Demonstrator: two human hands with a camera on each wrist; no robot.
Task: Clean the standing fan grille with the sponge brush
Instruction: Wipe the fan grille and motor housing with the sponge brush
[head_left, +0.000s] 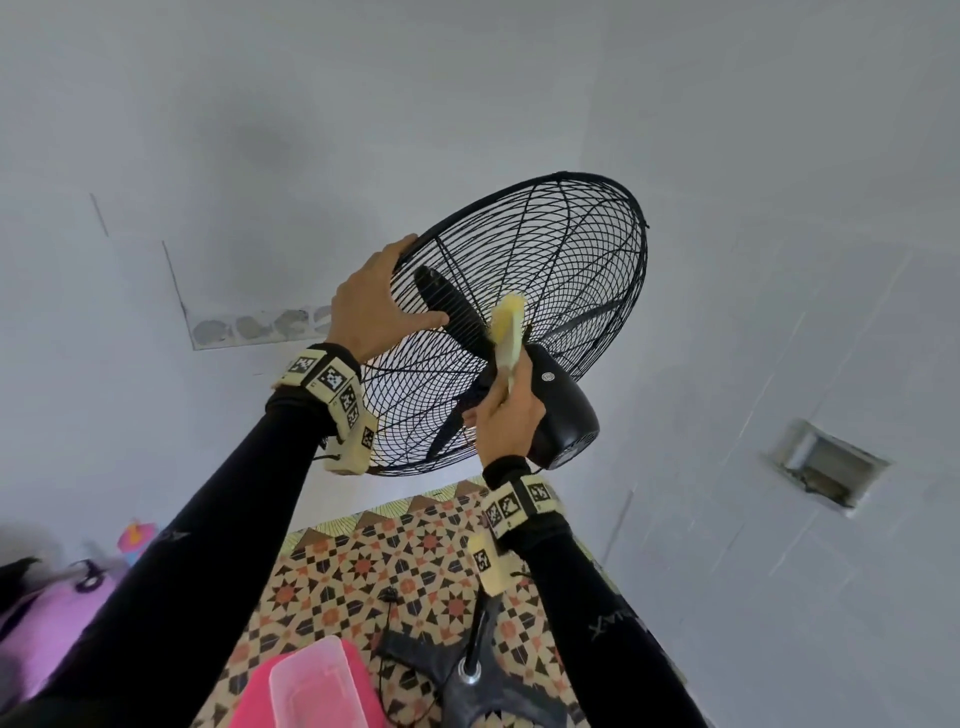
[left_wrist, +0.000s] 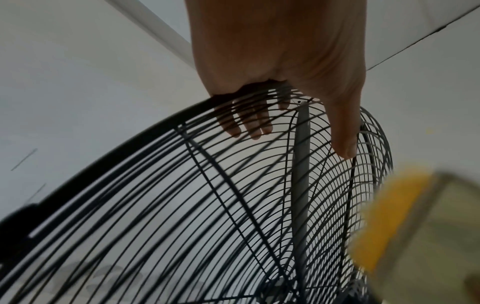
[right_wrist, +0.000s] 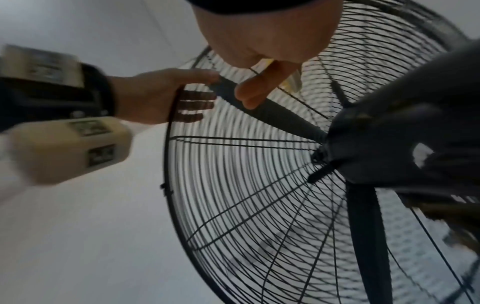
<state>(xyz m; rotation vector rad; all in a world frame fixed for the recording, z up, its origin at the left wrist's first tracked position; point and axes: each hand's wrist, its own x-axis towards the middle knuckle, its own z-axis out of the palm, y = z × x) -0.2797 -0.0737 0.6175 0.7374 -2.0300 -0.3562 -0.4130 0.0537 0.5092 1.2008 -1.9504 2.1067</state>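
2 pale walls back the fan grille above patterned floor.

The fan grille is black wire, its motor housing black too. The sponge brush is yellow and pale cream. The floor mat shows orange, black and cream stars, with a pink container near it.

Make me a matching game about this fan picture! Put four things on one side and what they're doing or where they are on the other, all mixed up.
Things:
1. left hand
2. right hand
3. motor housing
4. pink tub

States:
A. down on the patterned floor
B. black, behind the grille, beside the right hand
C. grips the rim of the fan grille
D. holds the yellow sponge brush

Pairs: 1-C, 2-D, 3-B, 4-A
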